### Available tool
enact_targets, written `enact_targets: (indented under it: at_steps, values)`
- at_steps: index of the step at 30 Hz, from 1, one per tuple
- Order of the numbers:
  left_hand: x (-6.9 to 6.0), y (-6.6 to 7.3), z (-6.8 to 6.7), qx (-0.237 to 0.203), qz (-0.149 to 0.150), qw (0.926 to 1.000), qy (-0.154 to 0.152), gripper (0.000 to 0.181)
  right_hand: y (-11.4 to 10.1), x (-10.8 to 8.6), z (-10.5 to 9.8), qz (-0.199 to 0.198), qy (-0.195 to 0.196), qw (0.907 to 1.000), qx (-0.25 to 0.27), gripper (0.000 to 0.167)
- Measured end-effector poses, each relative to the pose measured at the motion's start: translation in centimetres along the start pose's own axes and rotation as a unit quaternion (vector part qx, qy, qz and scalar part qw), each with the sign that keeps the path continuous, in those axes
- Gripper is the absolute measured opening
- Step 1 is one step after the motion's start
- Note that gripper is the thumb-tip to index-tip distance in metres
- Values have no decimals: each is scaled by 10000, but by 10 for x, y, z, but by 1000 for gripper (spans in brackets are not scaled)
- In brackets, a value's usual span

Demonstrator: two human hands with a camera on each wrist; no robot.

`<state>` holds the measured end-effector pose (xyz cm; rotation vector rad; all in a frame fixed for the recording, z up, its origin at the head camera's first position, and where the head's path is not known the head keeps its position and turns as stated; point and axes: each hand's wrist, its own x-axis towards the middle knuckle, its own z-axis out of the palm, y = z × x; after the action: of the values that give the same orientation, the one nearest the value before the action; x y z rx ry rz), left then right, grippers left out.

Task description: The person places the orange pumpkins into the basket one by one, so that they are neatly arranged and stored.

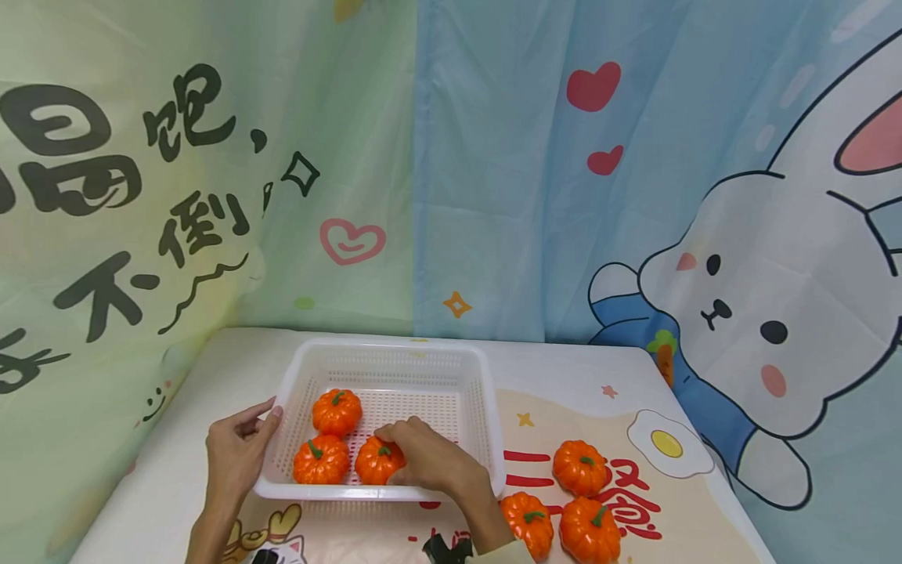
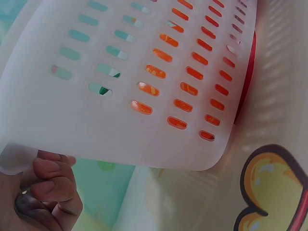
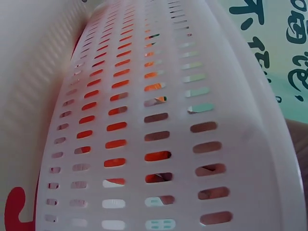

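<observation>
A white perforated plastic basket (image 1: 496, 439) stands on the table. My left hand (image 1: 236, 450) holds its left rim; in the left wrist view the curled fingers (image 2: 54, 185) are at the rim. Inside the basket, my right hand (image 1: 437, 460) grips a small orange pumpkin (image 1: 373, 462) with a green stem, near the front wall. Two more pumpkins lie at the left of the basket, one behind (image 1: 337, 413) and one in front (image 1: 320, 460). The right wrist view shows mostly the holed basket wall (image 3: 250, 159), with orange showing through its slots.
To the right of the basket, three more orange pumpkins sit on the printed tablecloth: one farther back (image 1: 580, 468), one at the front (image 1: 590, 531) and one near the right forearm (image 1: 528, 523). A printed curtain (image 1: 486, 196) hangs behind the table.
</observation>
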<state>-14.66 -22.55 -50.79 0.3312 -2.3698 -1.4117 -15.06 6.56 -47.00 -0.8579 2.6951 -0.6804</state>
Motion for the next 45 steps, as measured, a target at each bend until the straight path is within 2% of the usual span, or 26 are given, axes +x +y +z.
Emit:
enact_targets:
  at_steps: [17,25,45]
  values:
    - [0,1,-1,56,-44,10000,-7,32,1,5,5,-28,2,10000,-47,59]
    - [0,0,-1,45,-59,10000,35,31,3,6,4,-159,73,9997,-162,58]
    - [0,0,-1,-20,-48,10000,-38,32,6,3,5,-20,94,10000,-12,63]
